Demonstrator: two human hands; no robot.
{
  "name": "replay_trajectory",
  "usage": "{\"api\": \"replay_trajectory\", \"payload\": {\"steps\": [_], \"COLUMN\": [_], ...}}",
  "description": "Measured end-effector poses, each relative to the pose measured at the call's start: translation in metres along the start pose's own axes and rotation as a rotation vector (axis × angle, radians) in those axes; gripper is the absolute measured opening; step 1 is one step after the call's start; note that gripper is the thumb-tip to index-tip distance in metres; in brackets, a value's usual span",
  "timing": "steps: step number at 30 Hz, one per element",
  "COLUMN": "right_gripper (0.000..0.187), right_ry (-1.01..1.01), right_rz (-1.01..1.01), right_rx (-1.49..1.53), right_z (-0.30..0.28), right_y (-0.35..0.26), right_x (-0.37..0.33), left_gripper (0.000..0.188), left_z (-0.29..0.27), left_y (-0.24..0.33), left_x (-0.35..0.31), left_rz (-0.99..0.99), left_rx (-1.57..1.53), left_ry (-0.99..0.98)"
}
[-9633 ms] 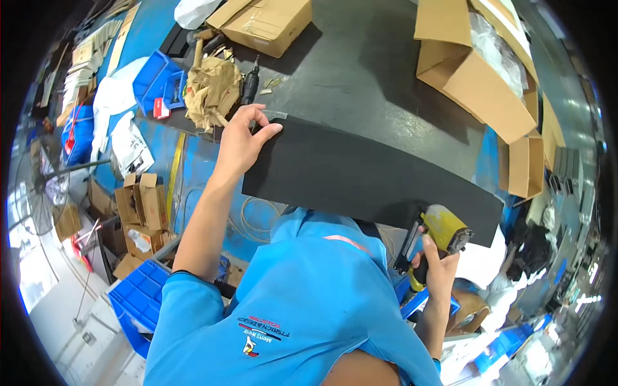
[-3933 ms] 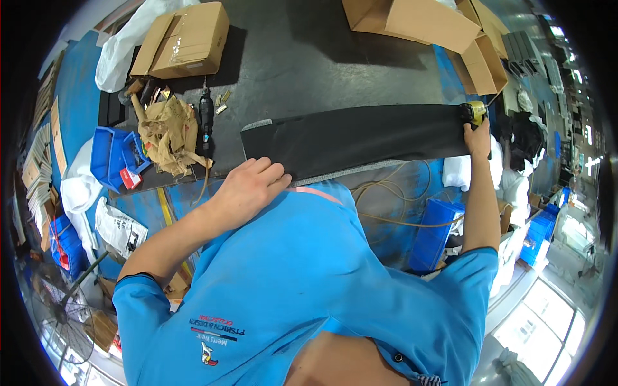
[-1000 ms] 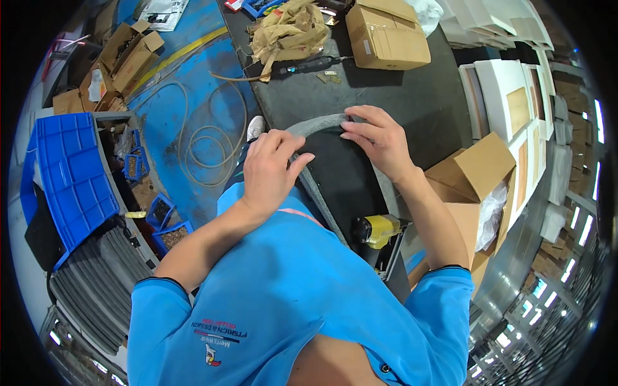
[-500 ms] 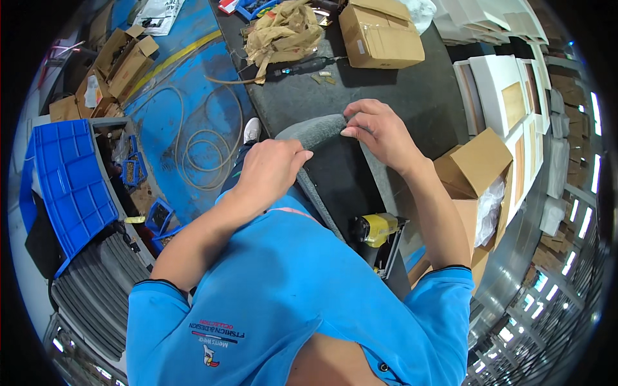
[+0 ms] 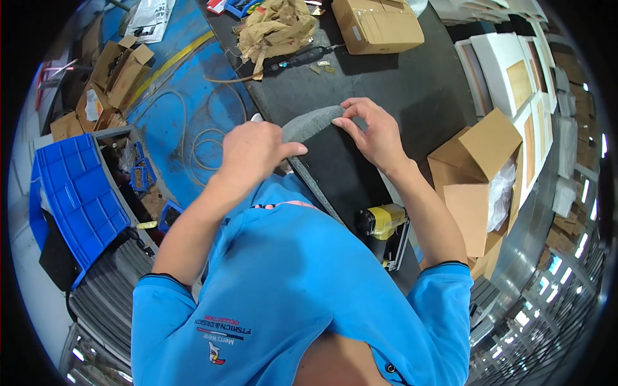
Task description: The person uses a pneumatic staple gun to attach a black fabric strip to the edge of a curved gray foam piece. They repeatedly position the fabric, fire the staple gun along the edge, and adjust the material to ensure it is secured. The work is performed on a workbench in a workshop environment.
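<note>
In front of me lies a board with a black face [image 5: 341,164] and a curved grey felt edging [image 5: 312,123] along its far end and sides. At the far-left corner, my left hand [image 5: 253,151] is closed over the edging, thumb stretched along it; its other fingertips are hidden. My right hand [image 5: 372,134] pinches the felt at the far-right corner between thumb and fingers. A yellow and black staple or nail gun [image 5: 386,220] rests by the board's near right side, below my right forearm.
The dark worktable [image 5: 412,96] holds crumpled brown paper [image 5: 277,29], a black power tool [image 5: 302,59] and a closed carton [image 5: 380,26]. An open carton [image 5: 467,215] stands right, near white panels [image 5: 499,71]. Blue crates [image 5: 80,193] are left; a hose [image 5: 183,119] coils on the floor.
My left hand has shifted left and slightly up, its thumb still at the felt. My right hand has moved slightly left along the edging. The view has shifted a little.
</note>
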State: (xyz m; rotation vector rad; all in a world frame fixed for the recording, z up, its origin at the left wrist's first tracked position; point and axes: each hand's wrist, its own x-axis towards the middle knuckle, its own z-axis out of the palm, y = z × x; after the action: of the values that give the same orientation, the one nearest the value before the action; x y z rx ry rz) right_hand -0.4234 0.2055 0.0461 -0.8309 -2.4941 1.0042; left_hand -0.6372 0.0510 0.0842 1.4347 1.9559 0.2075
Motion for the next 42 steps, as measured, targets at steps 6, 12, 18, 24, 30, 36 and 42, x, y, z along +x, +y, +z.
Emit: {"api": "replay_trajectory", "payload": {"steps": [6, 12, 18, 24, 30, 36, 42], "right_gripper": [0.016, 0.029, 0.090, 0.090, 0.035, 0.022, 0.020], "right_ry": [0.005, 0.159, -0.347, 0.210, 0.468, 0.862, 1.052], "right_rz": [0.361, 0.640, 1.098, 1.117, 1.459, 1.391, 1.337], "right_rx": [0.359, 0.065, -0.285, -0.289, 0.059, 1.000, 0.973], "right_z": [0.004, -0.083, -0.084, 0.002, -0.015, 0.067, 0.093], "right_y": [0.009, -0.035, -0.142, -0.130, -0.234, -0.256, -0.266], "right_x": [0.000, -0.062, -0.195, -0.220, -0.145, -0.047, -0.011], "left_gripper": [0.052, 0.050, 0.056, 0.059, 0.062, 0.064, 0.067], "left_z": [0.000, -0.007, -0.018, -0.020, -0.021, -0.014, -0.014], "left_y": [-0.030, -0.042, -0.041, -0.047, -0.045, -0.053, -0.055], "left_x": [0.022, 0.039, 0.061, 0.077, 0.088, 0.093, 0.096], "left_rz": [0.564, 0.616, 0.705, 0.739, 0.792, 0.913, 0.948], "left_rx": [-0.084, -0.135, -0.193, -0.183, -0.196, -0.154, -0.125], "left_ry": [-0.241, -0.329, -0.479, -0.584, -0.641, -0.554, -0.530]}}
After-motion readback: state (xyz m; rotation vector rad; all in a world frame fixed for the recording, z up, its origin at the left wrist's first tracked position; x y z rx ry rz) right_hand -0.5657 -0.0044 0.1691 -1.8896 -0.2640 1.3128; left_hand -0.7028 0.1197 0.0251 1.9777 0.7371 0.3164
